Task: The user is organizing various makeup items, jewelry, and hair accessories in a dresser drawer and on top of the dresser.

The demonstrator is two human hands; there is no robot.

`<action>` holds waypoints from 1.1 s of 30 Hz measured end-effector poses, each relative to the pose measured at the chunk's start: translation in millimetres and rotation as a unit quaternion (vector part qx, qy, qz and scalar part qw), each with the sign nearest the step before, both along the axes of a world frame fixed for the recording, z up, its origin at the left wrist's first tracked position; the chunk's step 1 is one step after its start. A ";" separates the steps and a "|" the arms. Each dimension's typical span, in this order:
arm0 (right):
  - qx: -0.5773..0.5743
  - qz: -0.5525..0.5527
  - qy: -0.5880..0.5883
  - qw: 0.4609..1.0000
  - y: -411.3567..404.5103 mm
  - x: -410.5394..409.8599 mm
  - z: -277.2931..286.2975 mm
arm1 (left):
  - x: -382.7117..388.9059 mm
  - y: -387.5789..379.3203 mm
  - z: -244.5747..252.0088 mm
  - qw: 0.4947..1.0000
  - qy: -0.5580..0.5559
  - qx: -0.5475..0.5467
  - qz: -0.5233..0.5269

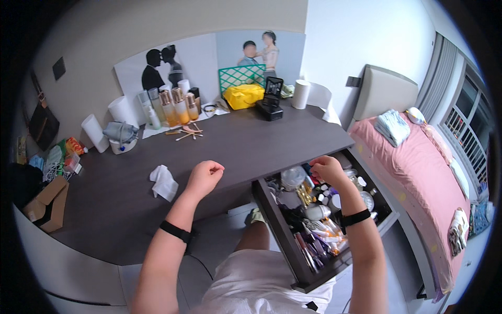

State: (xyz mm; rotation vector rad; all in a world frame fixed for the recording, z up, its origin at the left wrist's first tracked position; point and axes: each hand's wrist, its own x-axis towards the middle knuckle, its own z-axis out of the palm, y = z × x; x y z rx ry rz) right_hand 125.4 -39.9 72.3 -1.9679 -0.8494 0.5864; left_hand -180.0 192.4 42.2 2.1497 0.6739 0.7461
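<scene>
My left hand (204,179) hovers over the front of the dark desk (235,137), its fingers curled together with nothing visible in them. To its left lies a crumpled white tissue (163,183). Over the back of a pulled-out drawer (263,204) is my right hand (327,170), fingers bent downward; whether they hold anything is hidden. Inside the drawer I see a round clear container (293,177), a white bottle (317,212), orange-and-white tubes (331,235), and slim cosmetic tubes (313,247). Both my wrists wear black bands.
Pump bottles (180,110), cotton swabs (189,134), a yellow pouch (244,96), a black open case (270,104) and a paper roll (301,94) line the desk's back. A cardboard box (49,204) stands left. A pink-covered bed (408,172) is at right.
</scene>
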 end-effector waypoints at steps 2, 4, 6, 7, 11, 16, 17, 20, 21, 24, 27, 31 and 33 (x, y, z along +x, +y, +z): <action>-0.014 0.067 -0.032 0.997 30.5 -22.1 15.2 | -6.8 14.9 -10.4 0.998 -0.037 0.015 0.049; -0.065 0.131 -0.058 0.988 60.2 -53.0 32.6 | -12.8 24.5 -23.0 0.995 -0.054 0.035 0.075; -0.086 0.218 -0.162 0.959 93.8 -80.9 33.3 | -22.0 30.2 -27.0 0.989 -0.089 0.054 0.107; -0.109 0.258 -0.244 0.929 109.1 -95.8 37.3 | -24.6 31.8 -24.7 0.988 -0.092 0.054 0.112; -0.149 0.324 -0.363 0.861 161.4 -130.1 21.1 | -28.0 26.4 -27.1 0.988 -0.104 0.068 0.090; -0.159 0.378 -0.404 0.817 257.4 -165.9 19.8 | -34.9 35.0 -25.2 0.967 -0.200 -0.012 0.161; -0.159 0.382 -0.406 0.814 274.6 -171.8 15.4 | -36.7 35.6 -28.9 0.960 -0.212 -0.019 0.180; -0.113 0.408 -0.457 0.783 328.0 -193.6 5.0 | -39.2 47.1 -41.6 0.933 -0.284 -0.087 0.205; -0.106 0.397 -0.451 0.792 341.2 -202.5 0.5 | -39.7 44.5 -43.5 0.935 -0.286 -0.065 0.197; -0.095 0.384 -0.433 0.810 375.1 -229.8 -9.9 | -40.7 42.1 -54.0 0.929 -0.305 -0.112 0.176; -0.059 0.376 -0.439 0.814 410.4 -252.6 -16.1 | -45.4 47.3 -59.7 0.934 -0.292 -0.098 0.180; 0.050 0.342 -0.515 0.784 442.2 -248.9 -46.1 | -49.0 42.3 -48.5 0.935 -0.287 -0.136 0.159; 0.023 0.334 -0.543 0.770 446.8 -245.6 -50.5 | -48.2 38.2 -46.3 0.930 -0.305 -0.144 0.144</action>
